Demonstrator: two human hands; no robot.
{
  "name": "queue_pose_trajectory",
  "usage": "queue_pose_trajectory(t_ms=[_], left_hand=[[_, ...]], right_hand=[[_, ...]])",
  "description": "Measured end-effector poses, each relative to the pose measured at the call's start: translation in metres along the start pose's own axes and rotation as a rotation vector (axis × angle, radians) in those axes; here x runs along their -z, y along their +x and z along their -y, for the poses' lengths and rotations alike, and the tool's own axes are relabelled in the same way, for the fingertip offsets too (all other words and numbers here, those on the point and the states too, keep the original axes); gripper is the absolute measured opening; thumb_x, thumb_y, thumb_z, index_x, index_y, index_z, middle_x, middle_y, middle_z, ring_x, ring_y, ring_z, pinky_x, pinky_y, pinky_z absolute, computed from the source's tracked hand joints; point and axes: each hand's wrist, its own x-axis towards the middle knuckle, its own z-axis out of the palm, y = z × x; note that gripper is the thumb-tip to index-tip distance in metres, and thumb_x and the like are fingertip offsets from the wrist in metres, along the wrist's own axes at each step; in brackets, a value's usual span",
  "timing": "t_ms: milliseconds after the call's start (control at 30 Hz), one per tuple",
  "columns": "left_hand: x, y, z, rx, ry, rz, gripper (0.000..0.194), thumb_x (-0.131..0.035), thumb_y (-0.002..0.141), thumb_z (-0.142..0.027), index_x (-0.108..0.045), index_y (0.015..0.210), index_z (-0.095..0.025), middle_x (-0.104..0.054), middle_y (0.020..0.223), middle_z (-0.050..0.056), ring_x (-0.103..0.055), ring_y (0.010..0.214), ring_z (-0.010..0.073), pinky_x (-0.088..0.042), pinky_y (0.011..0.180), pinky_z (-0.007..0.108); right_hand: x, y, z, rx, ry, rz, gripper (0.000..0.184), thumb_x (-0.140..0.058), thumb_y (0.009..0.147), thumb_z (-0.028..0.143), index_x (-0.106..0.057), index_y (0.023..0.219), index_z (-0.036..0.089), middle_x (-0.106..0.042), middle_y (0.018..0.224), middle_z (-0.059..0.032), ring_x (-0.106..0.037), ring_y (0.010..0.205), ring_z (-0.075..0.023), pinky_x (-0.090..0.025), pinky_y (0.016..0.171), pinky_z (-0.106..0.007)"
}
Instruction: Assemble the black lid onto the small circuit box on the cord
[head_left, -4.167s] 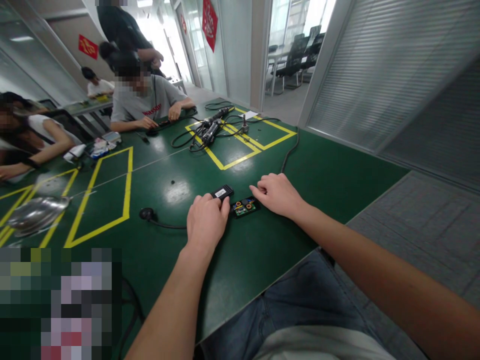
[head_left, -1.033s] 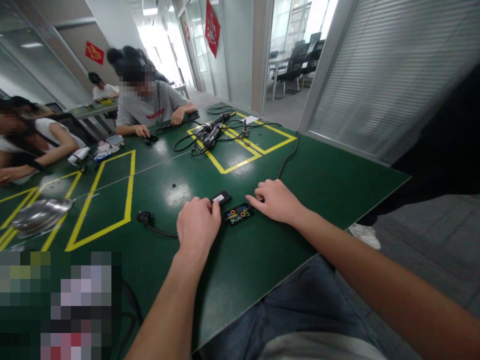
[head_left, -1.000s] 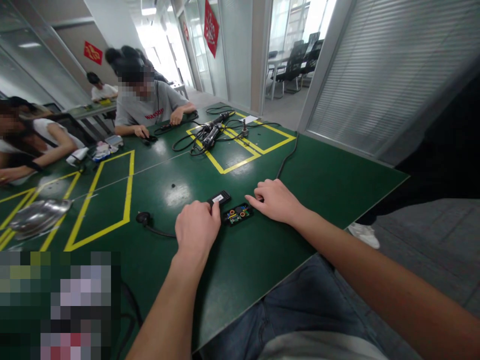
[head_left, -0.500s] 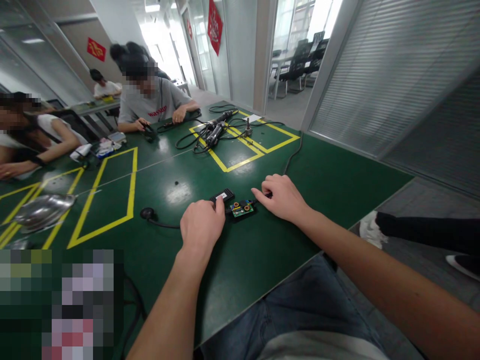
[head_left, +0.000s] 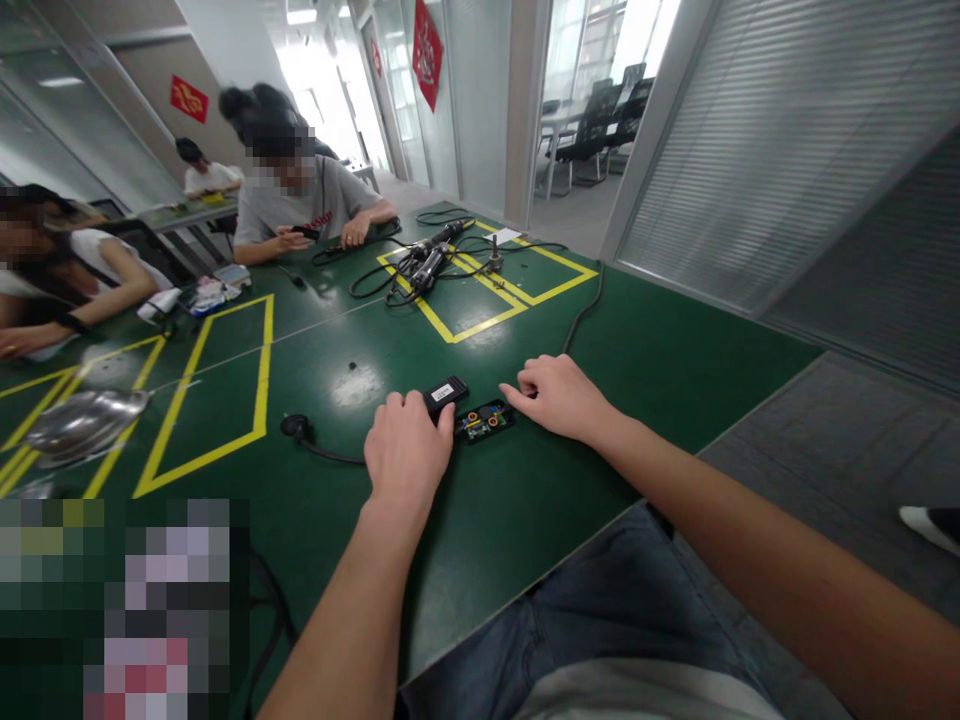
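The green table (head_left: pixel 697 330) spreads beneath everything. Across it sits a person (head_left: pixel 319 200) in grey, one hand round a small dark thing. A metal dish (head_left: pixel 86 425) lies far left; black tools (head_left: pixel 427 270) lie among loops of cable near the table's far end. The left hand (head_left: pixel 407 445) is curled at the open case's left end, the right hand (head_left: pixel 561 395) half-folded just off its right end; what either grips is hidden. The case (head_left: pixel 486 422) lies between them, circuitry showing. Its cover (head_left: pixel 445 392) lies just behind, beside the left fingers. Left stands a plug (head_left: pixel 295 427), corded toward the left hand.
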Motion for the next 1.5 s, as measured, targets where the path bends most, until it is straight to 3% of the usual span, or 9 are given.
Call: queue_pose_trajectory(t_ms=[100, 233, 300, 433, 533, 600, 900, 1200, 1500], left_hand=[[-0.003, 0.003, 0.002, -0.051, -0.106, -0.115, 0.037, -0.072, 0.102, -0.037, -0.070, 0.133, -0.018, -0.073, 0.136, 0.019, -0.069, 0.124, 0.0366, -0.058, 0.099, 0.045], [-0.004, 0.008, 0.005, -0.042, -0.210, -0.025, 0.035, -0.070, 0.103, -0.027, -0.071, 0.138, -0.024, -0.078, 0.133, 0.013, -0.068, 0.129, 0.0383, -0.054, 0.108, 0.054], [-0.003, 0.009, 0.006, -0.047, -0.245, -0.071, 0.033, -0.069, 0.104, -0.027, -0.074, 0.136, -0.024, -0.077, 0.130, 0.013, -0.069, 0.126, 0.0382, -0.055, 0.107, 0.055], [-0.006, 0.007, 0.007, -0.265, -0.405, -0.217, 0.046, -0.070, 0.099, -0.027, -0.069, 0.145, -0.022, -0.072, 0.124, 0.012, -0.068, 0.119, 0.0318, -0.056, 0.108, 0.048], [-0.010, 0.004, 0.007, -0.491, -0.412, -0.081, 0.045, -0.071, 0.098, -0.027, -0.073, 0.142, -0.022, -0.073, 0.120, 0.011, -0.067, 0.116, 0.0312, -0.056, 0.107, 0.047], [-0.012, 0.004, 0.008, -0.560, -0.379, 0.039, 0.040, -0.072, 0.097, -0.027, -0.076, 0.136, -0.022, -0.074, 0.119, 0.010, -0.067, 0.114, 0.0319, -0.056, 0.106, 0.048], [-0.012, 0.007, 0.011, -0.535, -0.430, 0.091, 0.040, -0.078, 0.092, -0.022, -0.079, 0.131, -0.024, -0.075, 0.122, 0.009, -0.068, 0.117, 0.0310, -0.056, 0.109, 0.047], [-0.013, 0.005, 0.006, -0.518, -0.430, 0.118, 0.038, -0.075, 0.094, -0.023, -0.078, 0.132, -0.023, -0.076, 0.123, 0.010, -0.071, 0.118, 0.0312, -0.057, 0.109, 0.047], [-0.012, 0.007, 0.005, -0.485, -0.471, 0.137, 0.032, -0.075, 0.097, -0.026, -0.078, 0.129, -0.024, -0.077, 0.122, 0.008, -0.072, 0.117, 0.0302, -0.058, 0.106, 0.045]], right_hand=[[0.001, -0.001, 0.000, -0.004, 0.002, 0.001, 0.049, -0.057, 0.108, 0.046, -0.054, 0.064, 0.024, -0.063, 0.073, -0.0048, -0.055, 0.078, -0.0229, -0.030, 0.075, -0.038], [0.001, -0.001, 0.000, -0.010, 0.004, 0.002, 0.045, -0.058, 0.107, 0.043, -0.054, 0.067, 0.024, -0.063, 0.075, -0.0044, -0.056, 0.078, -0.0228, -0.030, 0.075, -0.037], [0.002, -0.001, 0.001, -0.012, 0.005, 0.000, 0.043, -0.058, 0.107, 0.042, -0.054, 0.069, 0.024, -0.063, 0.075, -0.0041, -0.056, 0.078, -0.0228, -0.030, 0.074, -0.037], [0.001, 0.000, 0.002, -0.018, 0.003, -0.003, 0.041, -0.058, 0.107, 0.041, -0.055, 0.071, 0.024, -0.064, 0.075, -0.0039, -0.056, 0.077, -0.0230, -0.029, 0.074, -0.037], [0.000, 0.000, 0.003, -0.027, -0.002, -0.001, 0.040, -0.058, 0.107, 0.040, -0.055, 0.071, 0.024, -0.065, 0.076, -0.0042, -0.057, 0.079, -0.0236, -0.030, 0.075, -0.037], [0.000, 0.000, 0.003, -0.030, -0.007, 0.002, 0.040, -0.057, 0.108, 0.040, -0.056, 0.071, 0.024, -0.066, 0.077, -0.0044, -0.058, 0.080, -0.0238, -0.031, 0.076, -0.038], [0.002, -0.001, 0.005, -0.006, -0.046, 0.016, 0.041, -0.049, 0.113, 0.035, -0.063, 0.077, 0.022, -0.069, 0.081, -0.0071, -0.060, 0.083, -0.0245, -0.029, 0.076, -0.038], [0.003, -0.002, 0.003, 0.023, -0.016, 0.021, 0.046, -0.057, 0.111, 0.052, -0.056, 0.074, 0.024, -0.068, 0.079, -0.0042, -0.059, 0.080, -0.0236, -0.031, 0.076, -0.037], [0.002, -0.002, 0.004, 0.022, -0.054, 0.026, 0.042, -0.049, 0.114, 0.040, -0.060, 0.077, 0.023, -0.069, 0.082, -0.0073, -0.060, 0.083, -0.0251, -0.030, 0.076, -0.038]])
